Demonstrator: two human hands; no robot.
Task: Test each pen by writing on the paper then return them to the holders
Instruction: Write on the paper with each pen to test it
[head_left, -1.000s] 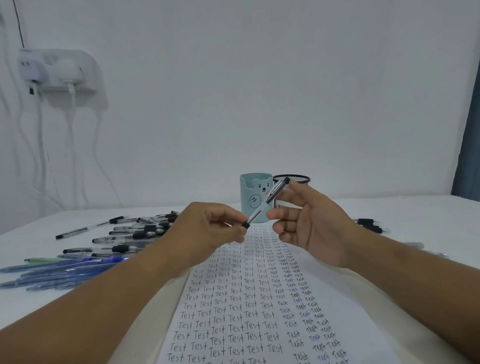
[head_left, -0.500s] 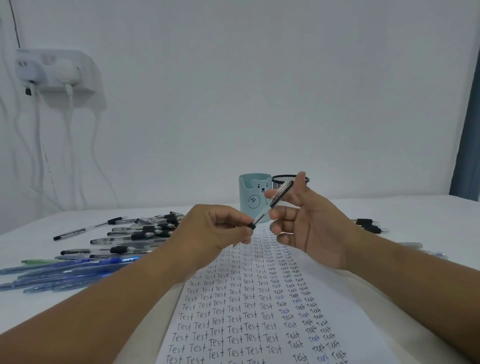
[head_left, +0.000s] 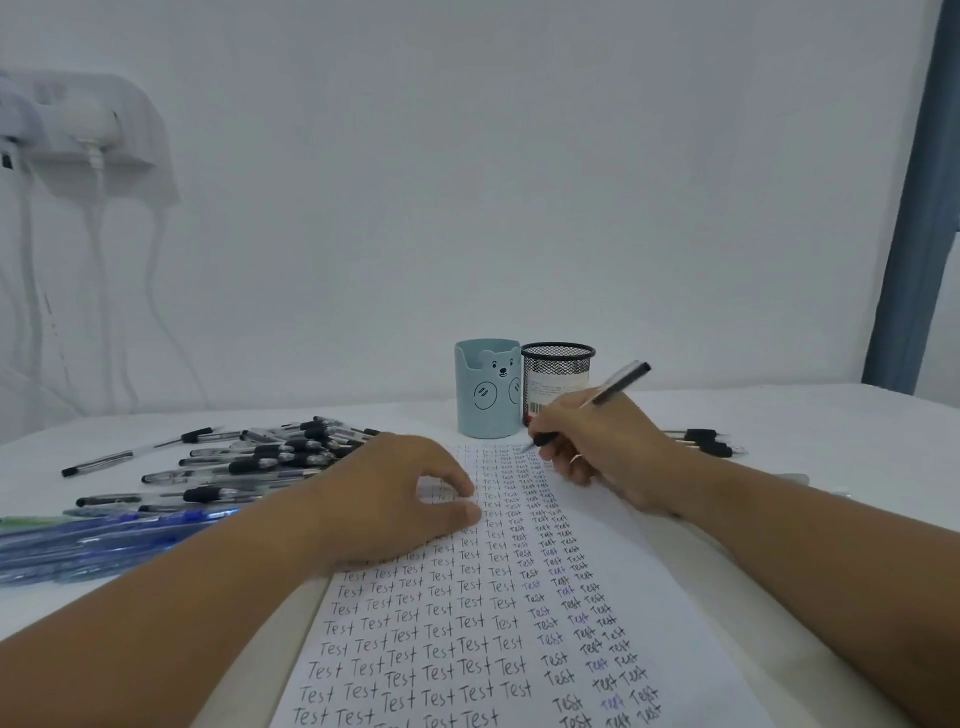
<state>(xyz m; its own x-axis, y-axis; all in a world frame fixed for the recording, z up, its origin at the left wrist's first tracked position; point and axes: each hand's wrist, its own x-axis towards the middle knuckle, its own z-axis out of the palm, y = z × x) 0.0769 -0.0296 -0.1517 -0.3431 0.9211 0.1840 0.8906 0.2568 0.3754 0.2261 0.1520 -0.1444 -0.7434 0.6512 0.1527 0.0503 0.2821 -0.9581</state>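
A long white paper (head_left: 649, 613) covered in rows of the word "Test" lies in front of me. My right hand (head_left: 605, 447) grips a black pen (head_left: 618, 384) in a writing hold, its tip down on the far end of the paper. Resting on the sheet's left side is my left hand (head_left: 395, 493), fingers loosely curled, holding nothing that I can see. Behind the paper stand a light blue bear holder (head_left: 485, 389) and a black mesh holder (head_left: 558, 371).
Several black pens (head_left: 260, 460) and blue pens (head_left: 104, 535) lie spread on the table to the left. A few more black pens (head_left: 698, 441) lie to the right of my right hand. A white wall socket with cables (head_left: 88, 135) hangs at the left.
Both hands were raised with the pen between them, the left pinching its tip end. Now the left hand has let go and rests on the paper; the right has lowered the pen to write.
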